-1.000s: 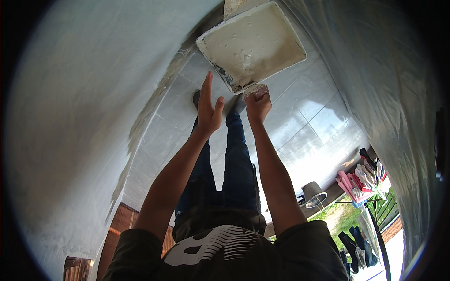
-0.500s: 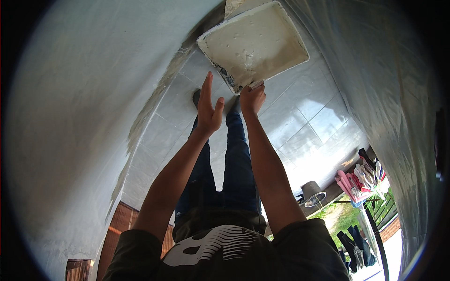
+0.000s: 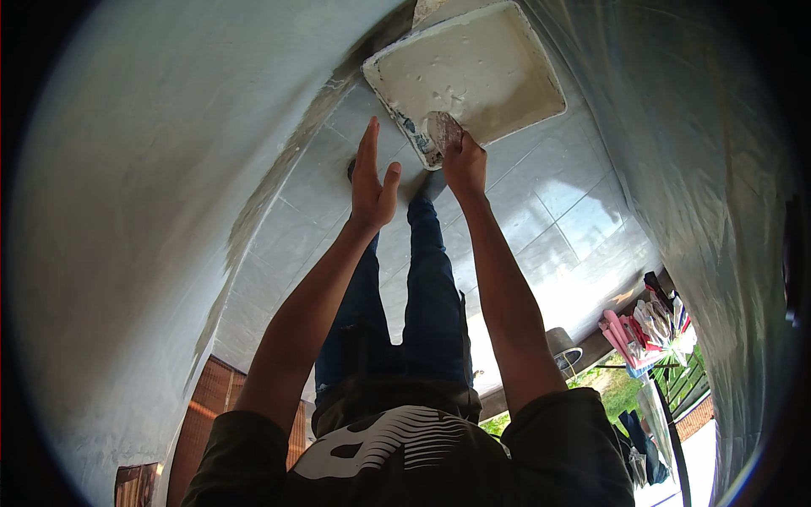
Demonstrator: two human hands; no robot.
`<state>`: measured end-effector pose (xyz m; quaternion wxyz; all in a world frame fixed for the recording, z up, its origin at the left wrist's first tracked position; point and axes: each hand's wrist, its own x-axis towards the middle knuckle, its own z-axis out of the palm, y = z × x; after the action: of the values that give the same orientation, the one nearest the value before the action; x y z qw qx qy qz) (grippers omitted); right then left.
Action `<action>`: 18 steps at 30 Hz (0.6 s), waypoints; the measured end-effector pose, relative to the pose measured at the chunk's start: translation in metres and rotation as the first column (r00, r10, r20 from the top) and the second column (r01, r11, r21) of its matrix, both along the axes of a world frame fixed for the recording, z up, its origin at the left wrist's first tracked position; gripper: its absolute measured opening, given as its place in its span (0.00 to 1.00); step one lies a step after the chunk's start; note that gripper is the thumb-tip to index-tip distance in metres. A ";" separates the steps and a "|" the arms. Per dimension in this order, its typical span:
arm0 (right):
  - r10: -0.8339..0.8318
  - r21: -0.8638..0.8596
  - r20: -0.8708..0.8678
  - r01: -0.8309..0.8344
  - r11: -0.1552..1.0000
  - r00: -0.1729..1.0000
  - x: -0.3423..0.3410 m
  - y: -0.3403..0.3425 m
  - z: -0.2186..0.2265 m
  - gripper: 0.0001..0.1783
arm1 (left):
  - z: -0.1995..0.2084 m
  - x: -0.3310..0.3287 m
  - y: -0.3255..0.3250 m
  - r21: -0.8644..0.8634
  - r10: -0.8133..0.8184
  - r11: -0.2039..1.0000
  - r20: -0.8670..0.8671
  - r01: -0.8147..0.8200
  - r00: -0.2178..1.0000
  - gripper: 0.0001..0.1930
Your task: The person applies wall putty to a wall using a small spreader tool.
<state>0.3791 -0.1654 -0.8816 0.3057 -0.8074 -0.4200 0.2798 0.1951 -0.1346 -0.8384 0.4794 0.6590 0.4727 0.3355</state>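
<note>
A: What do we record at the grip?
B: We find the right hand [image 3: 466, 165] closed on one edge of a flat, caked scraper [image 3: 444, 133], presumably leaving its broad face free.
A: The left hand [image 3: 373, 186]?
B: Open, empty, fingers extended, apart from the tray [image 3: 525, 125]; we judge that this avoids soiling it.
A: Farther out?
B: The scraper is over the tray's near corner; we cannot tell whether it touches the pale paste [image 3: 486, 72]. Plastic sheeting [image 3: 676, 152] hangs at right, presumably against splashes.
</note>
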 end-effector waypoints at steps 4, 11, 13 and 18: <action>0.124 -0.136 0.112 -0.109 0.985 0.986 0.003 0.015 -0.002 0.11 | -0.003 -0.003 0.000 0.010 0.004 1.000 0.001 -0.004 1.000 0.40; 0.295 -0.408 0.113 -0.227 0.884 0.949 0.009 0.035 -0.004 0.13 | -0.004 -0.009 -0.008 -0.015 0.029 0.999 -0.021 -0.030 0.999 0.41; 0.321 -0.418 0.099 -0.253 0.872 0.942 0.014 0.044 -0.003 0.13 | -0.004 -0.011 -0.011 -0.012 0.048 0.999 -0.022 -0.048 0.999 0.40; 0.378 -0.463 0.078 -0.302 0.833 0.922 0.020 0.060 -0.009 0.14 | -0.006 -0.017 -0.017 -0.018 0.055 0.998 -0.037 -0.056 0.998 0.41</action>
<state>0.3987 -0.1051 -0.8902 0.0230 -0.7880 -0.5064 0.3494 0.1782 -0.1512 -0.8448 0.4674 0.6470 0.5027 0.3320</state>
